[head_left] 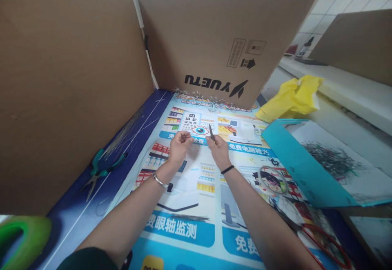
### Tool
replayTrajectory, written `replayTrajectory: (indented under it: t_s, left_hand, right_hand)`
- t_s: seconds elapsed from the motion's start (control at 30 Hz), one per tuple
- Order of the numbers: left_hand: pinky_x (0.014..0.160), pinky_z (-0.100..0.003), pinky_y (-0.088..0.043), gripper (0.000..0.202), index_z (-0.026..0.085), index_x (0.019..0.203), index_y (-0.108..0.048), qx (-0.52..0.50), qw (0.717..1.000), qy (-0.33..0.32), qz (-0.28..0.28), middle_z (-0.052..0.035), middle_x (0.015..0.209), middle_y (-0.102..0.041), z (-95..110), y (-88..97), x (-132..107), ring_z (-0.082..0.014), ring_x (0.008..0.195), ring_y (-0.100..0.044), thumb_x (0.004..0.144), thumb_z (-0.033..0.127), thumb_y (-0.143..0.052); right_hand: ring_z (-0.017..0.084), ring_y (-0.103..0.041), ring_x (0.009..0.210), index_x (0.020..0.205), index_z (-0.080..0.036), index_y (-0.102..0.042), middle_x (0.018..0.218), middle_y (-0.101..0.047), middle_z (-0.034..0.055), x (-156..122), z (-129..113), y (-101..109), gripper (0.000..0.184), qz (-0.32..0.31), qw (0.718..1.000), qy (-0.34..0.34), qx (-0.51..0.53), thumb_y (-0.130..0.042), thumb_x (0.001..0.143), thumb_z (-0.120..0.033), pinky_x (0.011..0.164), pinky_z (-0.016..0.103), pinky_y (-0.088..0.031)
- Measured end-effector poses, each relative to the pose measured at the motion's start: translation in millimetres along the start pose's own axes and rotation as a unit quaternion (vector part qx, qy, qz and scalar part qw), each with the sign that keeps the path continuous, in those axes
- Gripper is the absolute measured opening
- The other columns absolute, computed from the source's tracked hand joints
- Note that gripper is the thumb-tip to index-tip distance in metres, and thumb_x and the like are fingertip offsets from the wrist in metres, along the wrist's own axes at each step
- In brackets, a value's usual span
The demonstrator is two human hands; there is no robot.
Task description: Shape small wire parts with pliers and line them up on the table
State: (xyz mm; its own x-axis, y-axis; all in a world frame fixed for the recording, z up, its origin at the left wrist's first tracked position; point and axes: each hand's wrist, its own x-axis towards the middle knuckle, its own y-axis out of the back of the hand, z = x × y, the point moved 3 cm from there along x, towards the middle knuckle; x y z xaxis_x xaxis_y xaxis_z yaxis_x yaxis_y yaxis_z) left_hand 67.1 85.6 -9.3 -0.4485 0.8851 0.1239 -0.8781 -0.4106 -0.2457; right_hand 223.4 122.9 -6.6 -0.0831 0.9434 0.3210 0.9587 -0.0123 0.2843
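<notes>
My left hand (181, 144) is closed in a pinch above the printed sheet, with thumb and fingertips together. Whatever lies between them is too small to make out; it may be a fine wire. To its right, my right hand (218, 151) is wrapped round a slim dark pointed tool (211, 131), its tip pointing up and away from me. Most of that tool is hidden in the fingers, so its kind does not show. The two hands are a short gap apart. Beneath them lies a printed poster (196, 172) with an eye picture and an eye chart.
Cardboard panels (196, 29) wall the left and back. Teal-handled pliers (97, 172) and thin wires (122, 135) lie left, near a green tape roll (39, 237). At right are a wire coil (260, 180), red-handled scissors (324, 231), a blue folder (294, 164) with metal bits and a yellow bag (290, 98).
</notes>
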Motion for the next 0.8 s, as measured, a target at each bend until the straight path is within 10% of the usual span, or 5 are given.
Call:
replayTrajectory:
  t_s: [0.8]
  left_hand:
    - [0.067,-0.023,-0.044,0.019,0.018,0.086,-0.056,0.085,0.995,-0.061,-0.001,-0.001,0.081,-0.059,1.6,3.4,-0.3,-0.0096,0.07,-0.054,0.069,0.022,-0.064]
  right_hand:
    - [0.016,-0.05,0.074,0.074,-0.02,-0.058,0.071,-0.056,0.0031,2.0,-7.1,9.1,0.019,0.07,0.9,0.191,-0.385,-0.048,0.085,-0.032,0.067,0.025,-0.035]
